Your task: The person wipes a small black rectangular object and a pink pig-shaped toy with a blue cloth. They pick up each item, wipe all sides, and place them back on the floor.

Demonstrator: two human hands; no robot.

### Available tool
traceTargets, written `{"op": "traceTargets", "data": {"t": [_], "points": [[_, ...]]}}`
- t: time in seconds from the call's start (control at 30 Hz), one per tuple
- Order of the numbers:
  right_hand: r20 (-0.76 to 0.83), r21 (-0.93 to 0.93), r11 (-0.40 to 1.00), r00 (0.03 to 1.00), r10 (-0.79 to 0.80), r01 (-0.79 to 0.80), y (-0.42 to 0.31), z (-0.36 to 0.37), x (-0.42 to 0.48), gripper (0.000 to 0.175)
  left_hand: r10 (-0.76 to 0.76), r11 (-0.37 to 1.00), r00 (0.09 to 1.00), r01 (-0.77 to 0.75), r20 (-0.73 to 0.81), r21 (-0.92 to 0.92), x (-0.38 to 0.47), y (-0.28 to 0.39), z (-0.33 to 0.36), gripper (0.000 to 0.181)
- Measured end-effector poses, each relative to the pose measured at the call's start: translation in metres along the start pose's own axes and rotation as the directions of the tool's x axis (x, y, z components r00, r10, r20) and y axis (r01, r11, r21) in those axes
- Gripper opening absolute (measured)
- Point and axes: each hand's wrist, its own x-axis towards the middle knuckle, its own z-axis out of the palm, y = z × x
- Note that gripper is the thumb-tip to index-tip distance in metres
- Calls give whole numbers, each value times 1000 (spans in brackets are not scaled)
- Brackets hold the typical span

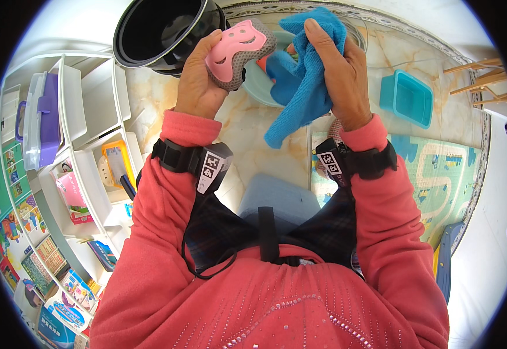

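My left hand [201, 76] grips a pink and grey mesh protective pad [238, 48] with a smiling cut-out, held up near the black pot. Bunched in my right hand [345, 65] is a blue cloth [303, 87], whose lower end hangs down to the left. The pad and the cloth are apart. Below and behind the cloth stands a pale green basin [255, 83] on the floor, with red and blue items in it that are partly hidden.
A large black pot [162, 32] stands at the upper left. A teal plastic tub [412, 100] and a patterned play mat [445, 174] lie to the right, near a wooden rack [484, 80]. White shelves [101, 102] with boxes and books line the left side.
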Motion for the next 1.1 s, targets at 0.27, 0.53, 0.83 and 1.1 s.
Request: {"op": "traceTargets", "data": {"t": [0.27,0.53,0.83,1.1], "points": [[361,-540,699,879,-312,469,21,11,-11,27,-2,1000,1000,2,-14,21,1,-6,-4,22],[537,-490,675,801,-264,551,25,9,-15,24,-78,997,993,80,88,-15,1,-4,-6,20],[495,-526,655,821,-283,543,27,10,-11,22,-17,990,996,4,88,144,-15,-4,-2,22],[470,-481,827,882,-39,293,19,-2,-7,14,-83,995,996,84,19,-57,-1,3,2,22]]}}
